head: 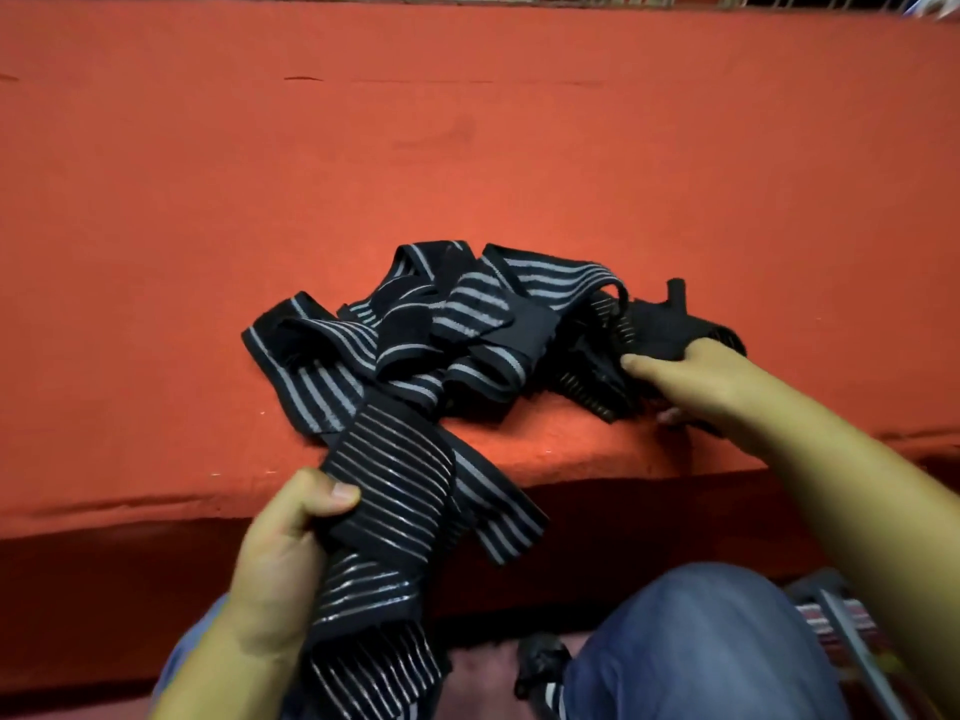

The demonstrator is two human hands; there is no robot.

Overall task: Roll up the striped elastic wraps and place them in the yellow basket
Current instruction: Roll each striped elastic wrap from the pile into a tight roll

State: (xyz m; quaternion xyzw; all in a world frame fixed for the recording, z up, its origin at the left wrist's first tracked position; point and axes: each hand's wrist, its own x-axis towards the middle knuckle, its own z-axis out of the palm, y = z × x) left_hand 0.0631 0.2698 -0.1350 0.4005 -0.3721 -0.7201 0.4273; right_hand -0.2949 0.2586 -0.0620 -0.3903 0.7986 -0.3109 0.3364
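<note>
The left hand [283,553] sits low, in front of the table's near edge. Its fingers are curled and its thumb [337,495] presses on top, clamping a black elastic wrap with thin silvery stripes [395,475]. Below this grip the wrap hangs down towards the person's lap. Above it, the wrap climbs over the table edge into the heap.

Just right of the grip, a black band with broader grey stripes [498,517] droops over the same edge, lying partly under the thin-striped one.

Beyond and to the right of the left hand is a tangled heap of black elastic wraps with grey stripes [415,330]. It lies on the red felt-like table cover [467,148], close to the near edge, in loose loops and folds, none of them rolled.

At the heap's right end, the right hand [696,387] grips a dark bunched elastic wrap [660,319]. The thumb lies straight along its near side and the fingers are curled beneath. This bundle touches the heap to the left of the grip and rests on the cover.

Below the right forearm is a knee in blue denim [701,641]. A metal frame with striped fabric [841,621] shows at the lower right; I cannot tell what it is.
</note>
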